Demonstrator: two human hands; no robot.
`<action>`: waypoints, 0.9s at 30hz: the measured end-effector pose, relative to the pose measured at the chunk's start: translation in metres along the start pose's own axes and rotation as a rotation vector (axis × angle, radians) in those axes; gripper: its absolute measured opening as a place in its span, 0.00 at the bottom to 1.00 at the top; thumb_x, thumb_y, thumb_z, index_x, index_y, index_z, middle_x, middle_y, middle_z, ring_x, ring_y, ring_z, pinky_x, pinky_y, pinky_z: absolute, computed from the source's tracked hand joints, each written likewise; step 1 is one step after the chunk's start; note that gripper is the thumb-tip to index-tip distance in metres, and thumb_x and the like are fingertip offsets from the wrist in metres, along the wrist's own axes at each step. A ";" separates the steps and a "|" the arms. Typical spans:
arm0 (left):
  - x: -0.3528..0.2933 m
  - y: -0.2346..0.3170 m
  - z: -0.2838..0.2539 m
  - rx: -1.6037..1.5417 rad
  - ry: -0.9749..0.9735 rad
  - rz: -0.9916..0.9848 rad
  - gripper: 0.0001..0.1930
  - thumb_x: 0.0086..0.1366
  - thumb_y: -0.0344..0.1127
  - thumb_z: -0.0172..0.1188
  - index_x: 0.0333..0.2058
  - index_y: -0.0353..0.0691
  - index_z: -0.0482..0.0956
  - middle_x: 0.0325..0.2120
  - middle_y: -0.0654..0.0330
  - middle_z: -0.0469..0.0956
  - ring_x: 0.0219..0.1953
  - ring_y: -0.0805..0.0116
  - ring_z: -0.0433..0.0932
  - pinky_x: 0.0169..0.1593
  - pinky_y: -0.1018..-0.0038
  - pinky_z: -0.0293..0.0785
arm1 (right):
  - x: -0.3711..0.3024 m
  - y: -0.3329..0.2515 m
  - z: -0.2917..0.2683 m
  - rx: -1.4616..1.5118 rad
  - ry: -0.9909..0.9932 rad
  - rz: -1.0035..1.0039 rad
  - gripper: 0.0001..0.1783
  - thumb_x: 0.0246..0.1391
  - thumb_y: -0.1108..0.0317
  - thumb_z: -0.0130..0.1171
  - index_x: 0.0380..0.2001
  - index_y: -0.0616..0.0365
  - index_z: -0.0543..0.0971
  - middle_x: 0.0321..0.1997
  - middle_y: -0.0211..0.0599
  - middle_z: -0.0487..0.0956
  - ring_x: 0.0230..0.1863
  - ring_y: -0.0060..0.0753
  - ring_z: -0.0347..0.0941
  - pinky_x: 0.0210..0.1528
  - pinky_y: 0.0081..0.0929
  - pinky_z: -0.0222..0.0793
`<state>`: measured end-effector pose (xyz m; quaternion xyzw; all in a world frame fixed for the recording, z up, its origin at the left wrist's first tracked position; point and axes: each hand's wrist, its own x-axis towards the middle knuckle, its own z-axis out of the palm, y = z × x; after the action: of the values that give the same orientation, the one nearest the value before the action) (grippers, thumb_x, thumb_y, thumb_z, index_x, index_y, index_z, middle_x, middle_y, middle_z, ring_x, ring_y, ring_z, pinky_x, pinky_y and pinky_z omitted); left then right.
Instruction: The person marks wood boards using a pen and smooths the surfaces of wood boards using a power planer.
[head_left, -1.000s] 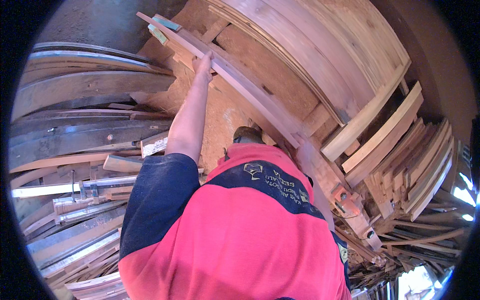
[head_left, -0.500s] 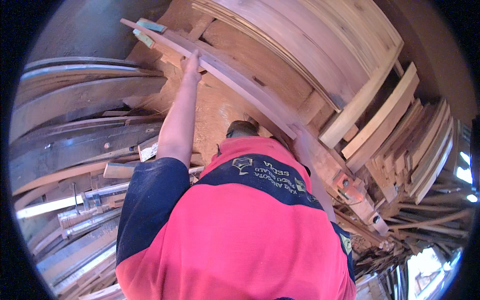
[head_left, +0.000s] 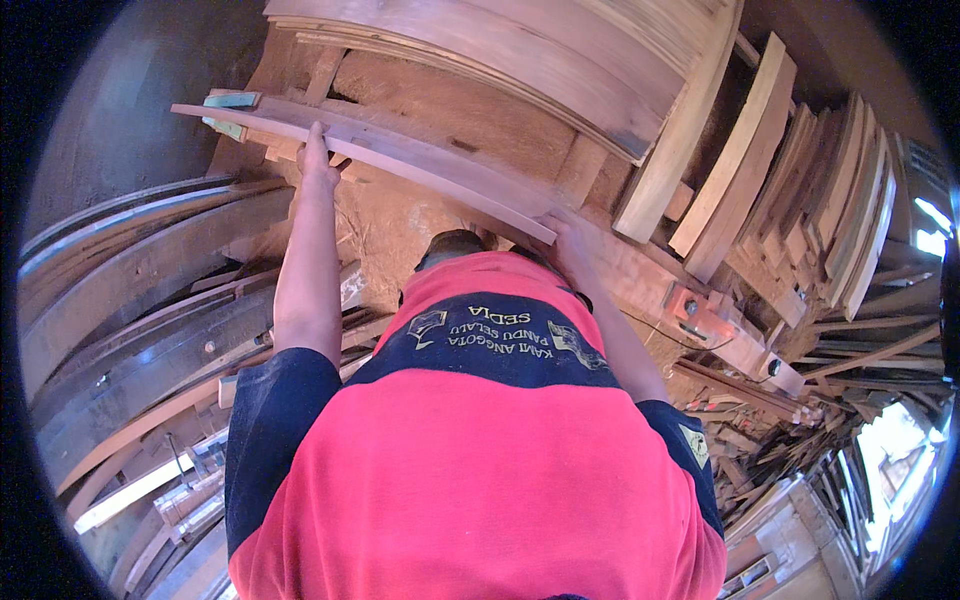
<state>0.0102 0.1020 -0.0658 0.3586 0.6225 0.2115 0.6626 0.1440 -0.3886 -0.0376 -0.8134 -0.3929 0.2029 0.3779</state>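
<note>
A long, narrow wooden board [head_left: 430,180] lies at a slant along the near side of a dusty wooden workbench [head_left: 400,105]. Near its far left part, my left hand [head_left: 316,158] is closed on the near edge, with the thumb on top and the other fingers mostly hidden below. My right hand [head_left: 568,240] grips the board's right end, its fingers partly hidden. Beyond the board's left end, pale blue-green painted blocks [head_left: 232,100] sit on the bench.
Wide planks [head_left: 520,65] lie stacked behind the bench. Cut boards [head_left: 820,190] stand in rows at the right, near an orange tool-like part [head_left: 690,306] on a beam. Long curved-looking timbers [head_left: 140,255] fill the left side. Scrap wood [head_left: 750,440] is heaped lower right.
The whole view has turned, so bench and board appear lower at the left and flatter. Both hands keep their hold on the board; no clear shift of it along the bench shows.
</note>
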 end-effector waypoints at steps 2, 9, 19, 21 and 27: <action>0.001 0.001 0.001 0.032 0.013 -0.003 0.30 0.62 0.54 0.63 0.57 0.46 0.68 0.52 0.58 0.71 0.55 0.57 0.71 0.53 0.36 0.70 | 0.000 0.007 0.004 -0.010 0.001 0.001 0.15 0.42 0.75 0.71 0.38 0.57 0.84 0.40 0.42 0.81 0.45 0.50 0.76 0.49 0.39 0.72; -0.030 0.012 0.007 0.134 0.044 -0.038 0.38 0.53 0.69 0.66 0.56 0.53 0.72 0.48 0.63 0.74 0.50 0.64 0.70 0.50 0.45 0.66 | -0.012 0.017 0.011 -0.059 0.026 0.058 0.15 0.43 0.75 0.71 0.38 0.59 0.84 0.41 0.43 0.81 0.48 0.51 0.76 0.53 0.40 0.72; -0.044 -0.004 0.014 0.117 -0.050 -0.071 0.37 0.55 0.71 0.62 0.57 0.56 0.73 0.50 0.63 0.74 0.55 0.61 0.70 0.55 0.48 0.64 | -0.014 0.020 0.007 0.059 -0.029 0.094 0.15 0.47 0.73 0.64 0.42 0.58 0.82 0.49 0.48 0.80 0.54 0.55 0.75 0.59 0.43 0.71; -0.039 -0.003 0.009 0.082 -0.094 -0.067 0.40 0.54 0.66 0.66 0.59 0.47 0.70 0.54 0.58 0.72 0.57 0.58 0.69 0.57 0.42 0.63 | -0.014 0.019 0.006 0.092 -0.045 0.091 0.17 0.47 0.74 0.65 0.43 0.58 0.82 0.49 0.49 0.81 0.55 0.56 0.74 0.60 0.43 0.70; -0.072 -0.002 0.023 0.119 -0.007 -0.039 0.45 0.55 0.72 0.63 0.63 0.50 0.65 0.59 0.56 0.68 0.60 0.56 0.67 0.59 0.40 0.62 | -0.019 0.032 0.000 0.006 -0.041 -0.020 0.17 0.52 0.71 0.66 0.47 0.59 0.82 0.48 0.45 0.82 0.49 0.50 0.78 0.54 0.37 0.74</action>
<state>0.0229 0.0436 -0.0196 0.3859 0.6386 0.1600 0.6463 0.1480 -0.4167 -0.0616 -0.8039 -0.4081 0.2172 0.3741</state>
